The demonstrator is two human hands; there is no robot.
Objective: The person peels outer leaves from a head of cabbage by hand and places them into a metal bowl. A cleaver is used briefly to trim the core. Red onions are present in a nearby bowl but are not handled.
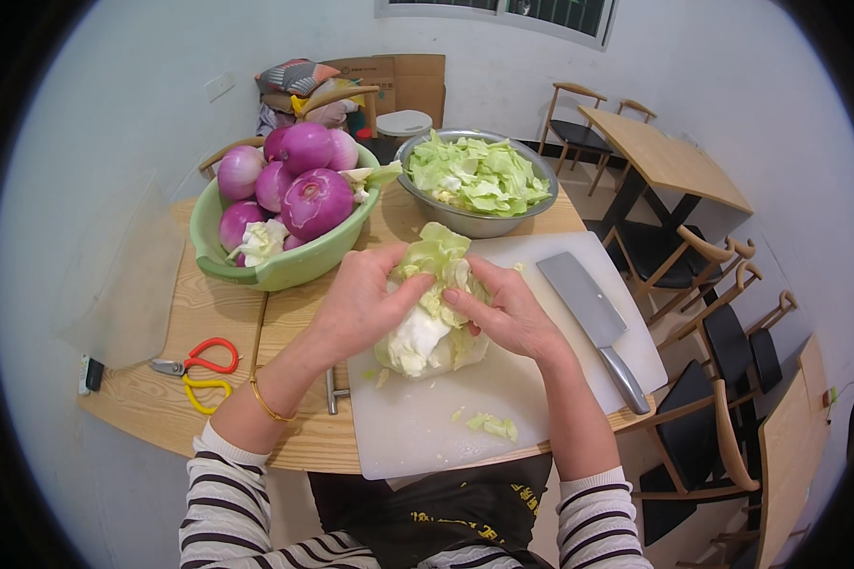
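Observation:
Both my hands grip pale green cabbage leaves (pixel 434 249) above the white cutting board (pixel 441 427). My left hand (pixel 373 295) holds their left side, its thumb pressed on the leaves. From the right, my right hand (pixel 509 306) curls its fingers around the other side, the thumb near the middle. Below the leaves, a paler cabbage piece (pixel 420 341) rests on the board, partly hidden by my hands. A cleaver (pixel 587 306) with a metal handle lies flat on the board to the right. Small cabbage scraps (pixel 492 425) lie near the board's front edge.
A green plastic basin (pixel 285 274) at the left holds several purple onions (pixel 318 204) and cabbage bits. Behind the board stands a metal bowl (pixel 462 224) of torn leaves. Scissors (pixel 203 366) with red and yellow handles lie on the wooden table (pixel 292 427). Chairs (pixel 683 412) stand at the right.

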